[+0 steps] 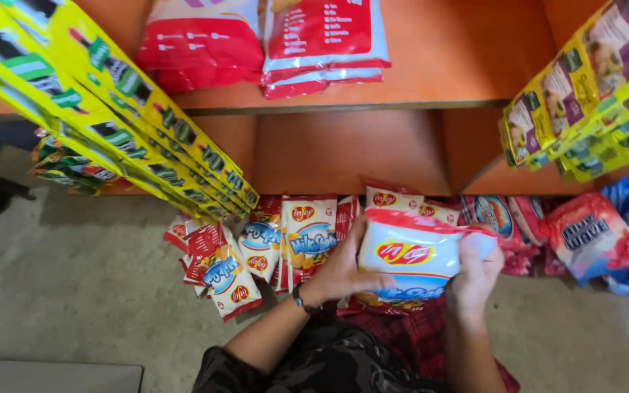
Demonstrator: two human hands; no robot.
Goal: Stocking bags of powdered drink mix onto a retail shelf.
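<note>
Left hand (343, 273) and right hand (475, 276) both squeeze a shiny, crinkly white packet (413, 258) with red edges, maybe soft plastic

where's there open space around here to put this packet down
Bare shelf board lies right of the red bags on the upper shelf. Bare floor spreads left of the left hand. The floor under the shelf is crowded with snack packets; both hands, right hand too, grip the white packet.

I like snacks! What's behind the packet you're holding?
Behind the white and red packet more red packets stand against the orange shelf. Their lower parts are covered, so how many cannot be told.
</note>
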